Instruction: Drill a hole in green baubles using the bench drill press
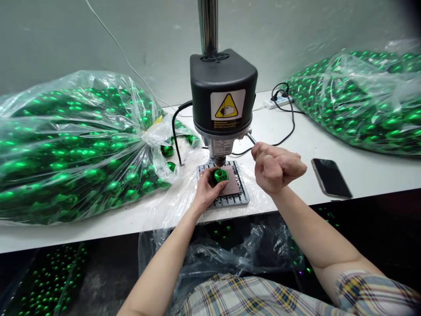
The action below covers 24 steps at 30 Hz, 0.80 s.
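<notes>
My left hand is closed around a shiny green ball, thumb on one side and fingers on the other. The ball rests on a pinkish pad over the slotted metal base of a small bench drill press. Right above the ball is the drill's chuck, its bit reaching down to the ball's top; whether it has entered cannot be seen. My right hand is wrapped in a fist round the end of the press's metal lever. Dark crumbs lie scattered on the base.
A big clear bag of green balls lies at left, with a few loose balls by its mouth. Another full bag is at right. A phone, a power strip and cables share the white table. Plastic sheeting hangs below.
</notes>
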{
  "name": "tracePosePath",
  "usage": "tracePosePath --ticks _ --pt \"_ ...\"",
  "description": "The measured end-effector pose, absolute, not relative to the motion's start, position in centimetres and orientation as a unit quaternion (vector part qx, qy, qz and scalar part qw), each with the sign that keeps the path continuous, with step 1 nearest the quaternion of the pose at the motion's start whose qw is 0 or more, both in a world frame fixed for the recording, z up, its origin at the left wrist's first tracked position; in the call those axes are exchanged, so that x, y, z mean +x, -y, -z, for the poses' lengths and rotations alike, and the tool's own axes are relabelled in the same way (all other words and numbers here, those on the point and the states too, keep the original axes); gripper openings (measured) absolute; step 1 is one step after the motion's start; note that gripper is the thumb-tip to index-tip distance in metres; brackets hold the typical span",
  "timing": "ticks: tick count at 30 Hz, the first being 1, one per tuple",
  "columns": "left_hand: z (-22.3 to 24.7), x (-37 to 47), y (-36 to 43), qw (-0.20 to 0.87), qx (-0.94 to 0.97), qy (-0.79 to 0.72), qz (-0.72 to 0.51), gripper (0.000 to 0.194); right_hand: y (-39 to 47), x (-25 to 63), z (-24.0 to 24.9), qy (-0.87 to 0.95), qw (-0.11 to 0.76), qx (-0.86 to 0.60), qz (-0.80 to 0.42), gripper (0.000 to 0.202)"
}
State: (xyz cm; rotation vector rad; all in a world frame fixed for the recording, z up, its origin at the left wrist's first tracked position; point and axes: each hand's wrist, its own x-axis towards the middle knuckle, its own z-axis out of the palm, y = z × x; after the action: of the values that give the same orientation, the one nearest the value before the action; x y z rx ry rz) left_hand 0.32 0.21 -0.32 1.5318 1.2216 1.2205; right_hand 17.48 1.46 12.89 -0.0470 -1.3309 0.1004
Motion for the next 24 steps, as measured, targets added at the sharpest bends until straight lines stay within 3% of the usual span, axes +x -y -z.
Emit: tracePosePath --ticks 4,9,24 --pt "0.0 0.5 -0.1 0.435 0.589 -0.479 -0.484 0.055 -2.0 16.9 -17.0 0.579 0.804 -0.062 -0.12 0.049" --pt "-0.5 0.6 0.4 0.47 0.55 -0.476 -0.5 0.06 -5.0 16.9 -21.9 0.514 0.784 -0.221 -0.268 0.054" --pt "-0.6 0.9 0.5 0.45 0.574 -0.472 -0.495 0.048 -6.1 17.1 -21.6 0.513 0.781 -0.214 -0.286 0.058"
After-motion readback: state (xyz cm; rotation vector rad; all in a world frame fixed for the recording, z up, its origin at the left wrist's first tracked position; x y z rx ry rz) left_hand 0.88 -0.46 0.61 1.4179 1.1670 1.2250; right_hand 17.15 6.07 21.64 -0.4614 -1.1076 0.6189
